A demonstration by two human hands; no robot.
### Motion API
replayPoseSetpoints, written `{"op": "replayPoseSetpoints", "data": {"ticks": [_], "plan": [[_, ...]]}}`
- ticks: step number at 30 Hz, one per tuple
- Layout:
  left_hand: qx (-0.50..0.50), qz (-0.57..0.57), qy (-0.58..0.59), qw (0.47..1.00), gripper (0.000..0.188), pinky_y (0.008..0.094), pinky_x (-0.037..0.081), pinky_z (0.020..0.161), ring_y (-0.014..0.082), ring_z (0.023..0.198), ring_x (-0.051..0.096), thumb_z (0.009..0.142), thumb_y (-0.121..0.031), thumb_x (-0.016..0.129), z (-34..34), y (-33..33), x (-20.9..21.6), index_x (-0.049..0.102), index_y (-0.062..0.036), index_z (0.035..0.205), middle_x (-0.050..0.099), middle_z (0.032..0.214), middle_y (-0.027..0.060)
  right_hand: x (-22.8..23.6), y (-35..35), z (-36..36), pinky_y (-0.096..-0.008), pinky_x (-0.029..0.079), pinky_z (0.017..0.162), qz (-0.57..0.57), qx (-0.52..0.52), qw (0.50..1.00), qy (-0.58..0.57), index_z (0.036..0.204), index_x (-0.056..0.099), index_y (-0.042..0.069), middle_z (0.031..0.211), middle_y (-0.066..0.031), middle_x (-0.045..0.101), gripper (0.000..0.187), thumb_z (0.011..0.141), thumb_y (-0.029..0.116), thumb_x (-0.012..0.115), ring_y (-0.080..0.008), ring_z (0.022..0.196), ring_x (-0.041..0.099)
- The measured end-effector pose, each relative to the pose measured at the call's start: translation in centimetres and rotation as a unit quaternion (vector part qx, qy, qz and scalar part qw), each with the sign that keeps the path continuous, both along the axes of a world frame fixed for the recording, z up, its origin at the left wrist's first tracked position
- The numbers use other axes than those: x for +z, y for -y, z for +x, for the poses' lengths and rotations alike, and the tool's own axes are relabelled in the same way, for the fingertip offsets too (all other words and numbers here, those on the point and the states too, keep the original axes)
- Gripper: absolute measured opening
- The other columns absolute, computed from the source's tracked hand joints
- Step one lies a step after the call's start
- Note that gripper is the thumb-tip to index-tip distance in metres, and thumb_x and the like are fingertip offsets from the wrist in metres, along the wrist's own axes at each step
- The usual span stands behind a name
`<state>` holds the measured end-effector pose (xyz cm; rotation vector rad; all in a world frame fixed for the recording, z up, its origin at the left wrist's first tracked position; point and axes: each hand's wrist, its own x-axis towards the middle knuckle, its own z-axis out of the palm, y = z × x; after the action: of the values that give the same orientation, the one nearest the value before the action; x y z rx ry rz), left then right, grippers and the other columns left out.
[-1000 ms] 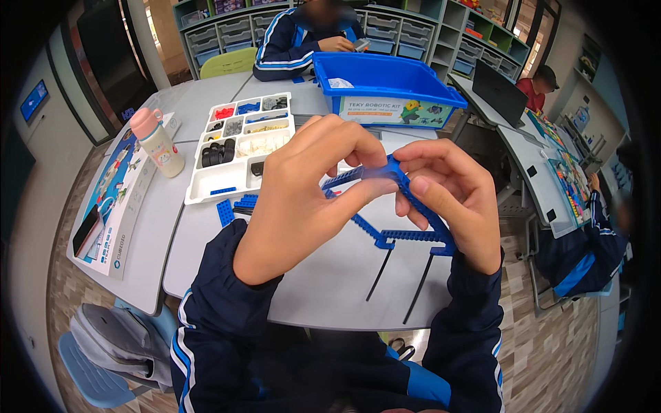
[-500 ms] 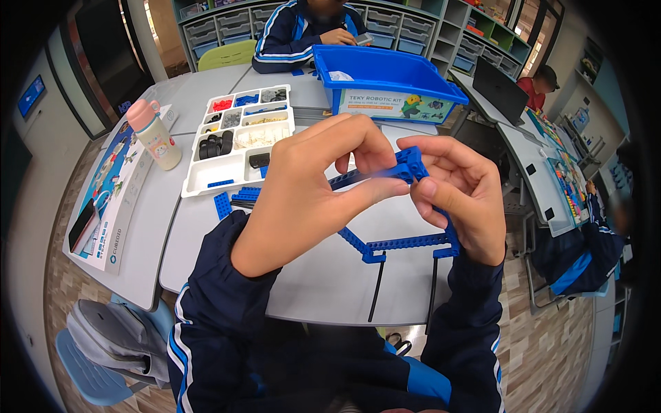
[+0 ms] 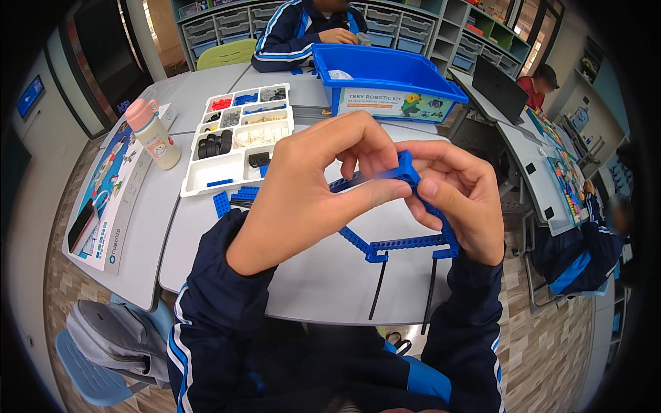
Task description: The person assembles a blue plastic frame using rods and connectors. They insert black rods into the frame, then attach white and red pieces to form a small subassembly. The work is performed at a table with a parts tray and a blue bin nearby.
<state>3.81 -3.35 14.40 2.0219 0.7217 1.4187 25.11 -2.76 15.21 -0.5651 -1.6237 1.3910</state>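
Note:
Both hands hold a frame of blue building-kit beams [image 3: 410, 242] up above the table's near edge. My left hand [image 3: 323, 182] is closed, its thumb and fingers pinching a blue corner joint [image 3: 406, 166] at the top of the frame. My right hand [image 3: 465, 196] is closed around the same corner and the beam running down from it. Two thin black rods [image 3: 377, 289] hang from the frame's lower side. Part of the upper beam and the joint's inner side are hidden behind my fingers.
Beyond my left hand lies a white sorting tray [image 3: 200, 180] of small parts, with loose blue beams [image 3: 222, 205] beside it. A blue bin [image 3: 385, 65] stands behind. At left are a bottle [image 3: 157, 141], a printed box [image 3: 124, 220] and a phone [image 3: 82, 224]. Another person [image 3: 296, 34] sits opposite.
The blue corner joint has turned a little between my fingers, and the frame has shifted slightly with it. Both hands keep their hold. The person opposite has moved a small grey item.

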Motion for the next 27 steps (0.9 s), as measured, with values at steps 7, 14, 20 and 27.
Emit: {"op": "replayPoseSetpoints", "data": {"ticks": [7, 14, 20, 27], "plan": [[-0.045, -0.062, 0.005, 0.997, 0.026, 0.023, 0.041, 0.069, 0.0082, 0.08, 0.055, 0.077, -0.005, 0.083, -0.57, -0.05, 0.33, 0.065, -0.0036, 0.096, 0.061, 0.088, 0.0007, 0.35, -0.17, 0.22, -0.0204, 0.036, 0.05, -0.035, 0.011, 0.999, -0.01, 0.126, 0.058, -0.009, 0.089, -0.0124, 0.067, 0.036, 0.092, 0.002, 0.064, -0.0076, 0.061, 0.053], [-0.025, -0.042, 0.006, 0.999, 0.02, 0.0208, 0.038, 0.062, 0.0055, 0.073, 0.056, 0.081, -0.014, 0.08, -0.07, -0.41, -0.07, 0.065, -0.0049, 0.091, 0.064, 0.078, -0.0013, 0.25, -0.19, 0.15, -0.0208, 0.035, 0.05, -0.048, 0.007, 0.999, 0.004, 0.126, 0.058, -0.009, 0.082, -0.0102, 0.066, 0.037, 0.091, 0.002, 0.066, -0.0067, 0.06, 0.051], [-0.037, -0.095, -0.01, 0.995, 0.024, 0.0214, 0.041, 0.068, 0.0074, 0.08, 0.055, 0.079, -0.006, 0.082, -0.31, -0.17, 0.16, 0.065, -0.003, 0.095, 0.061, 0.088, 0.0007, 0.2, -0.05, 0.05, -0.0208, 0.036, 0.051, -0.039, -0.001, 0.999, 0.005, 0.126, 0.057, -0.01, 0.088, -0.0115, 0.067, 0.04, 0.089, -0.002, 0.068, -0.0067, 0.06, 0.051], [-0.039, -0.093, -0.007, 0.995, 0.03, 0.0222, 0.041, 0.069, 0.0073, 0.08, 0.054, 0.078, -0.008, 0.084, -0.23, -0.08, 0.15, 0.063, -0.0041, 0.099, 0.06, 0.09, 0.0, 0.27, -0.15, 0.28, -0.0205, 0.038, 0.052, -0.022, 0.009, 1.0, 0.013, 0.127, 0.057, -0.01, 0.091, -0.0126, 0.068, 0.042, 0.087, -0.003, 0.069, -0.0071, 0.061, 0.054]]}}
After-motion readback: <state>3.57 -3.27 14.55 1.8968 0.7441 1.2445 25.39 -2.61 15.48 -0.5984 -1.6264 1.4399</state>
